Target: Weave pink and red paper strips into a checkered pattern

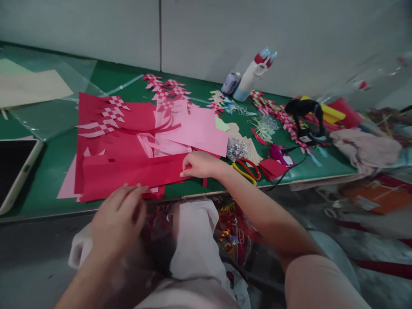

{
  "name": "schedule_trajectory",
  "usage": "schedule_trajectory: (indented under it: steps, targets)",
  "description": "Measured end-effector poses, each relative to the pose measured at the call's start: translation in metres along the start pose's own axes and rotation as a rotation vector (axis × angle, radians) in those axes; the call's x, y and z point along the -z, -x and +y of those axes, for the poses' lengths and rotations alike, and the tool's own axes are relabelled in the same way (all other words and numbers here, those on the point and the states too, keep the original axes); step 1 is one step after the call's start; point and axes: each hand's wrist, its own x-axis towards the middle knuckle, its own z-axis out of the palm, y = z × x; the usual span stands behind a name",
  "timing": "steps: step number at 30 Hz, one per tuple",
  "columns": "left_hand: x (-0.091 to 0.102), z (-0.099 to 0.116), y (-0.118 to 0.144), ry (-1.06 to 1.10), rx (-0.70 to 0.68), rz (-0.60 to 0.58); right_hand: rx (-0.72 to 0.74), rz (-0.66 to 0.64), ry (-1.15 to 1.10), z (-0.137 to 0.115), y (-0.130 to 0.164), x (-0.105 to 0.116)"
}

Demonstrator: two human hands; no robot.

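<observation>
The right hand (201, 165) pinches the right end of a folded red paper sheet (128, 174), its grip closed on the paper's edge with thumb below and fingers on top. The left hand (119, 219) rests with fingers loosely curled, tips touching the sheet's near edge at the front edge of the green surface (41, 180). The sheet is flat, matte and rectangular. Behind it lie a pink sheet (199, 131) and slit red paper woven with pale strips (109, 116); yellow-and-red scissors (247, 169) lie just right.
</observation>
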Motion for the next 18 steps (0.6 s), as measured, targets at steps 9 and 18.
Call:
schedule_trajectory:
  steps: [9, 18]
  targets:
    - [0.035, -0.036, -0.006, 0.214, 0.462, 0.073, 0.258, 0.203, -0.273, -0.021, 0.043, 0.040]
    - [0.085, -0.098, -0.060, 0.438, 0.411, 0.142, 0.312, 0.405, -0.135, -0.057, 0.111, 0.105]
